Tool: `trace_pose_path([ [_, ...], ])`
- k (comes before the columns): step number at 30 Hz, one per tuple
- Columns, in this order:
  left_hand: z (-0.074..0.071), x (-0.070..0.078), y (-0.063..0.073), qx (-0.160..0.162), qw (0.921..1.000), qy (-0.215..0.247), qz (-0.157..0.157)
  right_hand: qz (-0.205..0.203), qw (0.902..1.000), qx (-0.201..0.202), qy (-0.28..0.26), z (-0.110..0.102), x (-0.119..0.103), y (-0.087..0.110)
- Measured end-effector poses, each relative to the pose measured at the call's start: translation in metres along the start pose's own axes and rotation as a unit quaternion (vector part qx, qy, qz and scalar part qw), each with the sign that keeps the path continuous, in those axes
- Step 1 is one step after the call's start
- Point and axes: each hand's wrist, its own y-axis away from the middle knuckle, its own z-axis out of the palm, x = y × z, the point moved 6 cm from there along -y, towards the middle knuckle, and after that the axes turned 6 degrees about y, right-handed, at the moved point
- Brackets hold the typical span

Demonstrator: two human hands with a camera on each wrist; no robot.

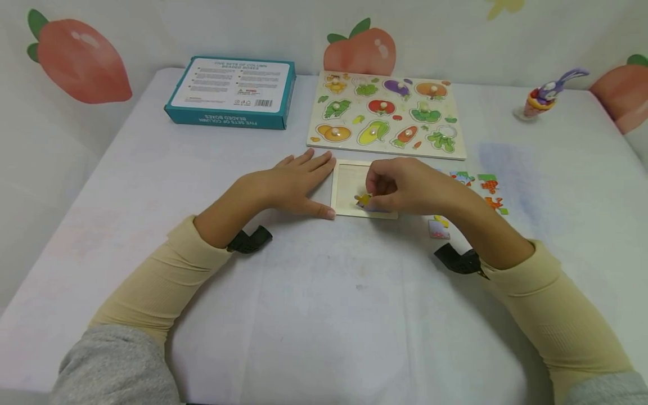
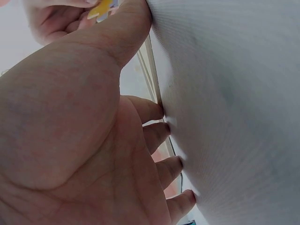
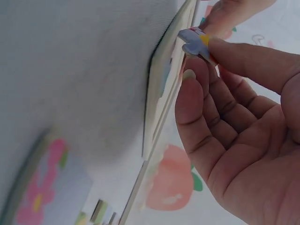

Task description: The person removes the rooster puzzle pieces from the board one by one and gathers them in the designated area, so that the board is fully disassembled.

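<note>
My right hand (image 1: pixel 410 185) pinches a jigsaw puzzle piece (image 1: pixel 363 199) between thumb and fingers, above a shallow wooden puzzle tray (image 1: pixel 349 179). In the right wrist view the piece (image 3: pixel 193 41) looks pale blue and yellow, tilted over the tray's edge. A bluish patch lies inside the tray near its front right, mostly hidden by the right hand. Just left of the tray, my left hand (image 1: pixel 293 185) rests on the table, palm down with spread fingers. Its index fingertip and thumb are at the tray's left edge. The left wrist view shows its fingertips (image 2: pixel 176 164) against the table surface.
Loose puzzle pieces (image 1: pixel 439 229) lie right of the tray, several partly behind the right forearm. Behind the tray is a vegetable peg board (image 1: pixel 387 147). A teal-edged box (image 1: pixel 228 93) stands back left; a small ice-cream-cone-shaped toy (image 1: pixel 540 105) stands back right.
</note>
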Motion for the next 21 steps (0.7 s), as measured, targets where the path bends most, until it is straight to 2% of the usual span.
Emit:
trace_pose_path([
  [14, 0.001, 0.0, -0.002, 0.002, 1.0, -0.003, -0.002, 0.008, 0.9993, 0.03, 0.018, -0.004, 0.007, 0.009],
  [21, 0.002, -0.002, -0.003, -0.001, 1.0, -0.005, -0.004, 0.028, 0.9984, 0.048, -0.005, -0.009, 0.016, 0.022],
])
